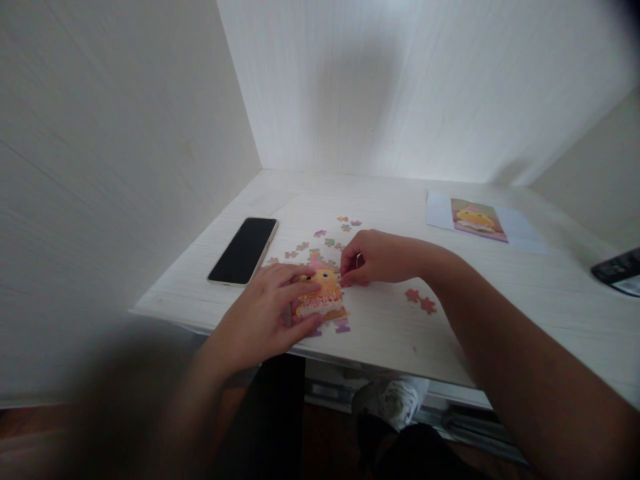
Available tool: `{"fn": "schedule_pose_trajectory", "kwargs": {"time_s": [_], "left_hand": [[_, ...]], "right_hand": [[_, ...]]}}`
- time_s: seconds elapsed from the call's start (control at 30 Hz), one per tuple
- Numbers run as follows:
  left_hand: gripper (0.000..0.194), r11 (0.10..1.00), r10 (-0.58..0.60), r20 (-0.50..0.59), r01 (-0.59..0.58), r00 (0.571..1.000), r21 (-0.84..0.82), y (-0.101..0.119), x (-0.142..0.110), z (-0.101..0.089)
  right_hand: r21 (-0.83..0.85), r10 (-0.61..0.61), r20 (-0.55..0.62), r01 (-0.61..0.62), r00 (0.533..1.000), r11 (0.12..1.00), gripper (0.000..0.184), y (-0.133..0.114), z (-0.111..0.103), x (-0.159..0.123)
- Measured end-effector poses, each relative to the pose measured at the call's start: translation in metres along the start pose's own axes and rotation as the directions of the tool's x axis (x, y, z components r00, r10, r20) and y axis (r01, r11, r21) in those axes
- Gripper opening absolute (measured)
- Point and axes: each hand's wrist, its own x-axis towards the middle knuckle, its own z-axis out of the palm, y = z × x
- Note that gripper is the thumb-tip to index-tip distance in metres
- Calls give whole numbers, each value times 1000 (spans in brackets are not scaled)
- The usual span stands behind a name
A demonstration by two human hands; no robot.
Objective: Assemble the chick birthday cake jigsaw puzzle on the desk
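A partly joined jigsaw puzzle (327,288) lies near the table's front edge, showing a yellow figure with dark eyes and a pinkish-white band. My left hand (273,303) rests over its left side, fingers spread and pressing on the joined pieces, hiding part of the picture. At the puzzle's right edge, my right hand (363,260) is closed in a pinch on a small puzzle piece, mostly covered by the fingertips. Loose puzzle pieces (303,246) are scattered behind the joined part. Two reddish pieces (420,300) lie to the right, under my right forearm's near side.
A phone (244,251) with a dark screen lies left of the puzzle. At the back right, a paper sheet (439,210) bears a printed picture of the yellow figure. A black object (619,272) stands at the right edge. White panels (375,100) enclose the table.
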Motion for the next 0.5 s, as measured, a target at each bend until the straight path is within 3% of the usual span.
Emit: {"fn": "schedule_pose_trajectory", "kwargs": {"time_s": [0.5], "left_hand": [[41, 1000, -9, -6, 9, 1000, -3, 2, -1, -1]], "right_hand": [[-6, -20, 21, 20, 1000, 1000, 19, -1, 1, -1]]}}
